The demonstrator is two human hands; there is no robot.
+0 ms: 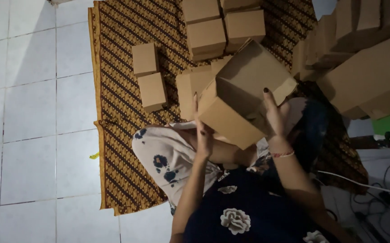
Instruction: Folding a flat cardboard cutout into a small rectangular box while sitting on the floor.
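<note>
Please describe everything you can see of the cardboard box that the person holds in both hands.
The cardboard box is plain brown, unprinted, and looks like corrugated card. It is tilted, its open side facing up and right, with the flaps spread. The left hand presses its lower left side; the right hand grips its right edge. It is held above the lap.

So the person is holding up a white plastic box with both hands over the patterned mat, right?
Not quite. The head view shows a brown cardboard box, not white plastic. Both the left hand and the right hand do hold it above the patterned mat.
</note>
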